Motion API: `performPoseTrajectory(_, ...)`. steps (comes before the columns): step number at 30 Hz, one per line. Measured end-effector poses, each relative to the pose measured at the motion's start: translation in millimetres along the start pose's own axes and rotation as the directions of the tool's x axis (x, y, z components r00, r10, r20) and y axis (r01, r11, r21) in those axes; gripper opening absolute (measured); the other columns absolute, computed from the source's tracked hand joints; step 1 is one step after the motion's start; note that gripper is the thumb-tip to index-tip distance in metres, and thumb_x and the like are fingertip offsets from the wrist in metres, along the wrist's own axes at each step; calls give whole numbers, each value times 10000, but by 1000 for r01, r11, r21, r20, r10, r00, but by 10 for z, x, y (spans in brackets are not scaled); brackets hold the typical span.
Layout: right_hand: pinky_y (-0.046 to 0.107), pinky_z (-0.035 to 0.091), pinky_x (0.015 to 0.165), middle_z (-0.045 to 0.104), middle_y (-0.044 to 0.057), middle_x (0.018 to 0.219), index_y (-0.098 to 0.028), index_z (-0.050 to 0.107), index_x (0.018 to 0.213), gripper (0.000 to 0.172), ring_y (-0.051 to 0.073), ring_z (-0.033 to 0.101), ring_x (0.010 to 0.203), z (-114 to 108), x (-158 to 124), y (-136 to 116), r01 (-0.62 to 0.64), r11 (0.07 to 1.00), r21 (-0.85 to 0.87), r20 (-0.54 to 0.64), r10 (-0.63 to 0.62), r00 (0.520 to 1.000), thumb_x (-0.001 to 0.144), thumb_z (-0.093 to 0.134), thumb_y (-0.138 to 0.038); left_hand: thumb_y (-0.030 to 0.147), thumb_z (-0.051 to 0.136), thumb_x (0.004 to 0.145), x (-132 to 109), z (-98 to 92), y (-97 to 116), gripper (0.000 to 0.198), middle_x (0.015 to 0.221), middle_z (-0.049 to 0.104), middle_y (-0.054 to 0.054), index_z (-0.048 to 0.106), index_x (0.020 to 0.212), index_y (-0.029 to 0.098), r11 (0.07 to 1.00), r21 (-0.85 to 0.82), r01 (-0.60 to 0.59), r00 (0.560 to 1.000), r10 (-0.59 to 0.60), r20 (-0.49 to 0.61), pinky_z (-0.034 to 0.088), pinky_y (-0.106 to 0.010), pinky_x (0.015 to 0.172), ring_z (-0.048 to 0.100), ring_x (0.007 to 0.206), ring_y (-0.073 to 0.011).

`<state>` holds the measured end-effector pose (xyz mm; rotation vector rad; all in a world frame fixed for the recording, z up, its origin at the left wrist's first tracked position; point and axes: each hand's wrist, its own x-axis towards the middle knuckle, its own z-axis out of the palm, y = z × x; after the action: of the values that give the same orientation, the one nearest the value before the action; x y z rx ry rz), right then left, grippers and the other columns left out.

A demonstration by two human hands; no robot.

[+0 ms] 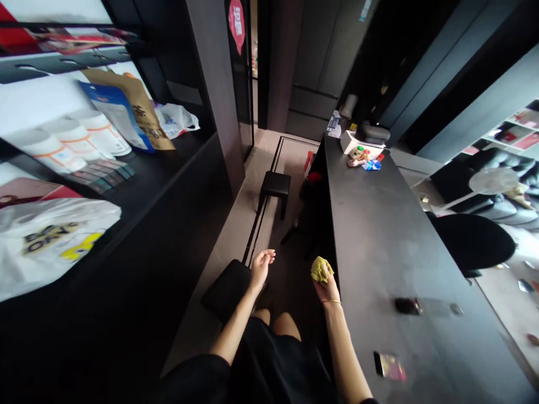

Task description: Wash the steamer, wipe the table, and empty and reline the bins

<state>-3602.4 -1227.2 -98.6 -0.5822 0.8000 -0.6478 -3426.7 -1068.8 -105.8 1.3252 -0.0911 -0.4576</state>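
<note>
Cloth [320, 269], crumpled, yellow, clamped in right hand [327, 287], left hand [261, 268] curled, grip slightly apart, smooth dark tabletop [370, 224]

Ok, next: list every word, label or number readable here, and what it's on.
"茶": brown packet; characters below it unclear.
Red sign: white marking, too stylised to read surely.
Large white bag: big dark lettering, too blurred.
White canisters, blue pouch, dark-and-pink flat item: too small or blurred.
Yellow cloth: no text visible.

Premises: domestic, apparently a home's living area.
Observed: cushioned sofa [502, 211], black stool [276, 184], long desk [374, 224], shelf [155, 168] holding carrier bag [46, 241], red door decoration [237, 25].
</note>
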Motion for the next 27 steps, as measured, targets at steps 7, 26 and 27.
performPoseTrajectory(7, 243, 604, 687, 715, -8, 832, -251, 665, 940, 149, 130, 689, 753, 818, 1413, -325, -196, 967, 162, -55, 208, 977, 798, 710, -245, 433, 678, 749, 1273, 663, 118, 320, 839, 719, -83, 703, 882, 143, 998, 45, 40, 999, -40, 16, 545, -286, 678, 663, 714, -152)
performPoseTrajectory(26, 290, 603, 718, 725, 5, 787, -245, 688, 926, 109, 155, 699, 777, 4410, 5405, 371, -508, 860, -46, 202, 506, 838, 824, 657, -266, 434, 686, 750, 5537, 407, 958, 320, 861, 720, -93, 710, 892, 148, 999, -2, -36, 937, 33, -348, 543, -290, 706, 665, 727, -152)
performPoseTrajectory(27, 285, 601, 712, 723, 1, 772, -247, 690, 906, 92, 152, 699, 773, 4674, 5613, 459, -515, 856, -39, 191, 512, 837, 823, 653, -263, 443, 691, 746, 5861, 338, 1117, 325, 865, 722, -98, 712, 882, 149, 999, 16, -46, 939, 48, -340, 545, -293, 707, 668, 734, -157)
